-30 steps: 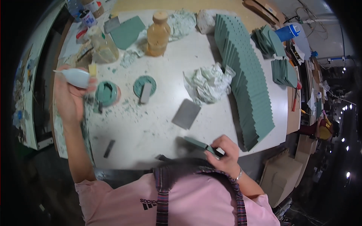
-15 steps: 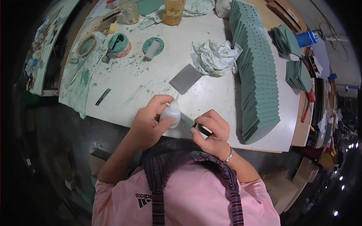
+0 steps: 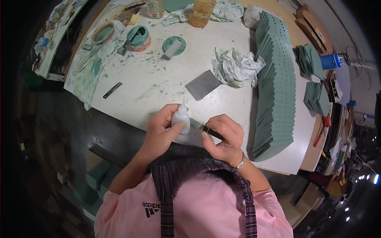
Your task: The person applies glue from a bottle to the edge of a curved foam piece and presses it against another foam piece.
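In my left hand (image 3: 158, 134) is a small white squeeze bottle (image 3: 181, 120), its thin nozzle pointing up, gripped between thumb and fingers. My right hand (image 3: 227, 138), just to the right, pinches a dark, narrow, flat tool (image 3: 214, 133); its exact kind is hard to make out. Between the bottle and this tool shows a slim greenish piece (image 3: 195, 123), partly hidden behind the bottle. Beyond my hands, a grey rectangular plate (image 3: 203, 85) lies flat on the white table (image 3: 139, 107).
A long row of green panels (image 3: 274, 91) stands along the right, beside a crumpled, stained cloth (image 3: 236, 66). Farther left are an open tub of green paste (image 3: 139, 39), a paste-covered lid (image 3: 180, 41) with a pale block (image 3: 172, 49), a tape roll (image 3: 103, 33) and a dark strip (image 3: 112, 90).
The head view has turned slightly, so the tabletop things appear shifted right. More of the dark tool shows at my right fingers. Both hands keep their holds.
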Tool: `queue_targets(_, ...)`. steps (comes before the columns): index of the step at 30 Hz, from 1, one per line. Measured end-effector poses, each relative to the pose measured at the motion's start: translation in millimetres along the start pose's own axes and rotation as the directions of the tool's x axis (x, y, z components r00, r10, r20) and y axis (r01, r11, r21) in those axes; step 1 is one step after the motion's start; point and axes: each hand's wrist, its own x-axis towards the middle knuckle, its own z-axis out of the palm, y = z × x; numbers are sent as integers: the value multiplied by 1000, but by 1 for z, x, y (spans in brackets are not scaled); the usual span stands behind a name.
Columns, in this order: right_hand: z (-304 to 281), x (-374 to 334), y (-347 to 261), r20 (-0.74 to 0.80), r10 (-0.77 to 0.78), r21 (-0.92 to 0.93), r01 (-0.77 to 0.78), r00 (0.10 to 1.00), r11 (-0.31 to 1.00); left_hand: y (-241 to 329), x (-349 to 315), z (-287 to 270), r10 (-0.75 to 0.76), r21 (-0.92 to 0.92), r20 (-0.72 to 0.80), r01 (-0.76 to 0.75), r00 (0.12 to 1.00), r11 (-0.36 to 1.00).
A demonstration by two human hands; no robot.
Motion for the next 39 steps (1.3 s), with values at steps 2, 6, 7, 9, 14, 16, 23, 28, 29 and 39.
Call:
queue_targets(2,2,2,2,11,-10,4,9,1000,1000,0,0,-3,101,195,-38,-92,994,977)
queue_targets(6,3,6,9,12,-8,22,8,1000,1000,17,2,-8,76,414,18,-76,997,907)
queue_targets(7,4,8,10,19,-9,28,9,1000,1000,14,3,-9,111,410,16,-108,994,906)
queue_targets(9,3,12,10,43,-18,17,17,999,1000,8,6,-10,143,407,6,-133,990,904)
queue_targets(14,3,23,7,167,-18,55,9,986,998,-6,13,-5,144,-62,-43,-147,989,987)
queue_targets(16,6,26,7,217,-26,53,15,976,998,-19,12,-12,163,-73,-58,-167,985,983)
queue_targets(23,20,20,-8,216,151,-17,-150,965,988,-32,9,-17,212,-139,-100,-224,972,965)
queue_targets(28,23,18,-13,274,156,83,-185,949,979,-32,4,-26,192,-159,-105,-207,976,965)
queue_targets(29,25,17,-15,284,154,78,-183,946,980,-32,2,-27,185,-153,-110,-200,977,968)
queue_targets(39,39,13,-24,260,112,52,-130,959,990,10,-23,-63,485,434,-66,-412,872,801)
